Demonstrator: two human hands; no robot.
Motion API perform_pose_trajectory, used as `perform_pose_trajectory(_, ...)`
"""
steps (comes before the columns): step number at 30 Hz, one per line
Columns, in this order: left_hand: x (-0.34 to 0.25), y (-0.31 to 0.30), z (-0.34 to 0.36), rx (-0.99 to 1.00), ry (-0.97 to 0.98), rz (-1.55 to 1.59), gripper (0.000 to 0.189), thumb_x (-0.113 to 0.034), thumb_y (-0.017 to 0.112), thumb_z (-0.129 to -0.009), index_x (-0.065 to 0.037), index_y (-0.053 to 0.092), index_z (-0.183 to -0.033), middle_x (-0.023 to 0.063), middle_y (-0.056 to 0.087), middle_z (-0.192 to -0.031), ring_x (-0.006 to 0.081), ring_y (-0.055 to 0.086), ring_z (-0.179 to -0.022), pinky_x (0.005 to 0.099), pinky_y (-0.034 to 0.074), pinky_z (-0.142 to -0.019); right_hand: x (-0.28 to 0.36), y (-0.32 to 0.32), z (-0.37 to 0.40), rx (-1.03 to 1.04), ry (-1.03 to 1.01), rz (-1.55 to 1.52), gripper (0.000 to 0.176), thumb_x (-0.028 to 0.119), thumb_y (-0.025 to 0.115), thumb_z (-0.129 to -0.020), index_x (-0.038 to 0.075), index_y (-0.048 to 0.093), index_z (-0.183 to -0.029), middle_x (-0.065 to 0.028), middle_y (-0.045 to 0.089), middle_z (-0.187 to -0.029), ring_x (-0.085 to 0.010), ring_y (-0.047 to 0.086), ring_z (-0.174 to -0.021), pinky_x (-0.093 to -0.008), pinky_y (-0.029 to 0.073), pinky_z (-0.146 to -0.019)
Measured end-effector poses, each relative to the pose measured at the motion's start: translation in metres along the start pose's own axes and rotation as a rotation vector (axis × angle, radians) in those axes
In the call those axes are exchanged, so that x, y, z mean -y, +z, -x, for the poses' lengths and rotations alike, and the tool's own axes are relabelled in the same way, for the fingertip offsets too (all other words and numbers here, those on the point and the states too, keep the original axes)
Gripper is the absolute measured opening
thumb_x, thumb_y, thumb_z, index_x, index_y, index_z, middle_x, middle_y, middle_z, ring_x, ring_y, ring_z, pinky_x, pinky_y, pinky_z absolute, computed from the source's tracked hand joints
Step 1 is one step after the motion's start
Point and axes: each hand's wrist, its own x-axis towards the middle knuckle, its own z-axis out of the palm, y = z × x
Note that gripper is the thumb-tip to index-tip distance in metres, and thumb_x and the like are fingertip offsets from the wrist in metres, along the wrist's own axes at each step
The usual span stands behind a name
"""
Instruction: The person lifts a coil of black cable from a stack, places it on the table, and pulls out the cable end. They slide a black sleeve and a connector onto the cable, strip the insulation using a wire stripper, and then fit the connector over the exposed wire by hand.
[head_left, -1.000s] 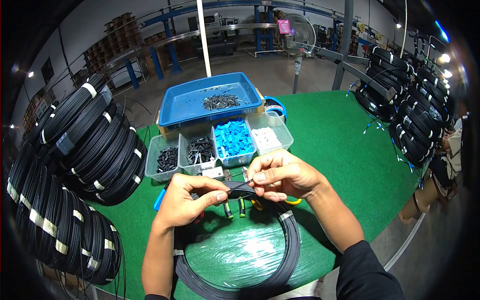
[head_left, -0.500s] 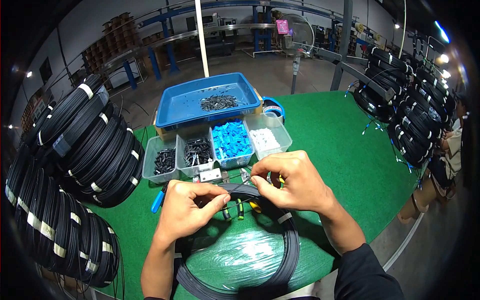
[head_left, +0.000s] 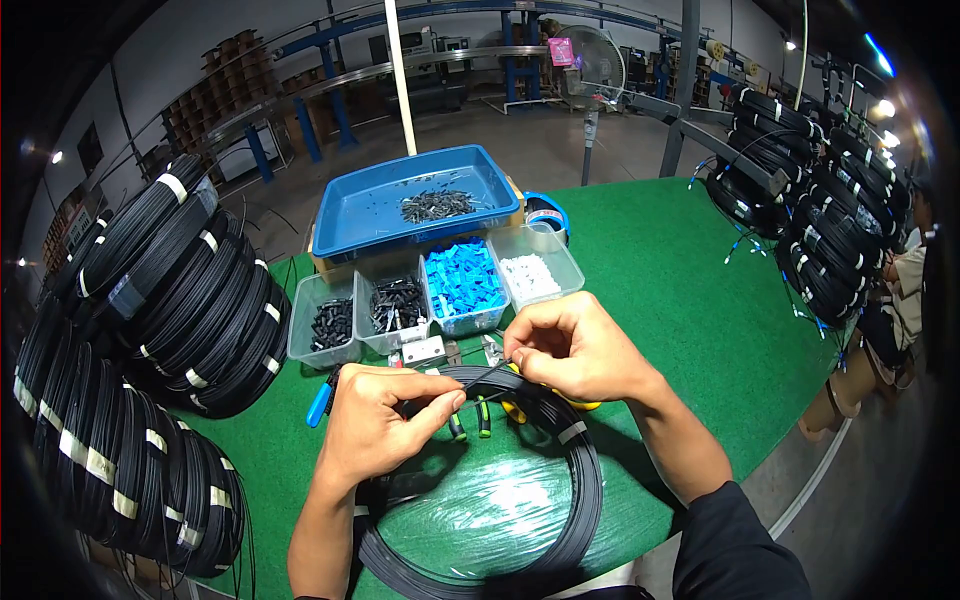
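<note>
A coil of black cable (head_left: 588,490) lies on the green table in front of me, with a white tape band on its right side. Above its far edge, my left hand (head_left: 385,415) pinches a thin black cable end (head_left: 487,377) between thumb and forefinger. My right hand (head_left: 575,350) is closed in a pinch at the upper tip of that same cable; whatever small part may sit between those fingertips is hidden. Beneath the hands lie pliers with black-and-green handles (head_left: 484,418) and a tool with yellow handles (head_left: 514,411), partly covered by the cable.
Clear bins hold black parts (head_left: 332,323), more black pieces (head_left: 397,304), blue connectors (head_left: 464,280) and white pieces (head_left: 530,278). Behind them stands a blue tray (head_left: 340,230) with dark scraps. Cable coils are stacked at left (head_left: 200,310) and right (head_left: 835,230). A blue-handled tool (head_left: 319,405) lies left.
My right hand has shifted slightly, its fingers curling closer together at the cable tip. The left hand keeps its pinch. The whole view has moved a little.
</note>
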Motion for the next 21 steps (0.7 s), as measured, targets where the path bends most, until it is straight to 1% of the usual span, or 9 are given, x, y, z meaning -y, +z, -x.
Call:
perform_pose_trajectory(4, -0.005, 0.002, 0.001, -0.026, 0.098, -0.021, 0.009, -0.009, 0.076, -0.078, -0.003, 0.077, -0.084, 0.0094, 0.072, -0.069, 0.0119, 0.065, -0.054, 0.0250, 0.049, -0.051, 0.020, -0.002, 0.003, -0.018, -0.093, 0.174, 0.007, 0.001, 0.060, -0.077, -0.002, 0.066, -0.080, 0.0022, 0.062, -0.068, -0.0027, 0.053, -0.059, -0.0217, 0.042, -0.051)
perform_pose_trajectory(8, -0.013, 0.005, 0.004, 0.000, 0.028, 0.039, 0.008, -0.009, 0.076, -0.079, -0.002, 0.077, -0.084, 0.0078, 0.071, -0.068, 0.0109, 0.064, -0.054, 0.0243, 0.049, -0.051, 0.015, -0.005, 0.001, -0.018, -0.269, 0.267, 0.010, 0.007, 0.062, -0.072, -0.001, 0.065, -0.077, -0.0013, 0.061, -0.063, -0.0070, 0.056, -0.055, -0.0253, 0.044, -0.051)
perform_pose_trajectory(11, -0.012, 0.005, 0.004, 0.064, -0.024, 0.046, 0.010, -0.008, 0.075, -0.081, -0.001, 0.076, -0.088, 0.0093, 0.072, -0.072, 0.0115, 0.066, -0.057, 0.0245, 0.050, -0.053, 0.012, -0.005, 0.004, 0.049, -0.126, -0.029, 0.008, 0.007, 0.062, -0.076, 0.000, 0.064, -0.079, -0.0003, 0.061, -0.064, -0.0065, 0.055, -0.052, -0.0244, 0.044, -0.048)
perform_pose_trajectory(13, -0.006, 0.009, 0.001, 0.039, 0.026, 0.036, 0.008, -0.005, 0.073, -0.082, 0.001, 0.076, -0.087, 0.0098, 0.073, -0.073, 0.0120, 0.068, -0.061, 0.0247, 0.051, -0.057, 0.015, -0.007, 0.003, 0.277, 0.176, -0.523, 0.008, 0.007, 0.061, -0.081, 0.000, 0.065, -0.084, -0.0005, 0.062, -0.066, -0.0054, 0.052, -0.050, -0.0221, 0.042, -0.045)
perform_pose_trajectory(15, -0.004, 0.011, 0.000, 0.014, 0.077, 0.027, 0.007, -0.002, 0.071, -0.083, 0.003, 0.075, -0.087, 0.0104, 0.073, -0.075, 0.0125, 0.069, -0.065, 0.0249, 0.053, -0.060, 0.012, -0.004, 0.002, 0.249, 0.195, -0.586, 0.009, 0.007, 0.062, -0.084, 0.000, 0.065, -0.087, -0.0018, 0.062, -0.068, -0.0046, 0.050, -0.048, -0.0199, 0.039, -0.044)
perform_pose_trajectory(17, -0.003, 0.013, -0.001, -0.017, 0.017, 0.106, 0.009, -0.004, 0.071, -0.084, 0.004, 0.074, -0.088, 0.0122, 0.074, -0.079, 0.0159, 0.072, -0.072, 0.0268, 0.055, -0.067, 0.014, -0.006, 0.000, 0.171, 0.257, -0.530, 0.009, 0.008, 0.064, -0.084, 0.000, 0.066, -0.087, -0.0021, 0.062, -0.070, -0.0046, 0.050, -0.049, -0.0205, 0.041, -0.045)
perform_pose_trajectory(18, 0.001, 0.015, 0.001, -0.066, 0.063, 0.113, 0.014, -0.008, 0.074, -0.083, -0.001, 0.076, -0.094, 0.0118, 0.075, -0.081, 0.0122, 0.066, -0.060, 0.0245, 0.050, -0.055, 0.009, -0.005, -0.001, 0.140, 0.188, -0.451, 0.010, 0.008, 0.064, -0.085, -0.001, 0.066, -0.088, -0.0017, 0.063, -0.069, -0.0039, 0.052, -0.051, -0.0217, 0.042, -0.046)
perform_pose_trajectory(19, -0.003, 0.013, 0.002, -0.067, 0.064, 0.113, 0.014, -0.008, 0.074, -0.083, -0.001, 0.076, -0.094, 0.0118, 0.075, -0.081, 0.0122, 0.066, -0.060, 0.0245, 0.050, -0.055, 0.009, -0.002, 0.001, 0.141, 0.187, -0.449, 0.010, 0.008, 0.064, -0.085, -0.001, 0.066, -0.088, -0.0017, 0.063, -0.069, -0.0039, 0.052, -0.051, -0.0217, 0.042, -0.046)
perform_pose_trajectory(21, -0.015, 0.008, 0.005, -0.091, 0.036, 0.013, 0.013, -0.008, 0.076, -0.081, -0.001, 0.077, -0.092, 0.0113, 0.075, -0.078, 0.0111, 0.066, -0.058, 0.0237, 0.048, -0.051, 0.010, 0.006, 0.003, -0.100, -0.131, 0.156, 0.009, 0.007, 0.067, -0.082, 0.000, 0.065, -0.086, -0.0025, 0.065, -0.069, -0.0063, 0.056, -0.053, -0.0224, 0.042, -0.045)
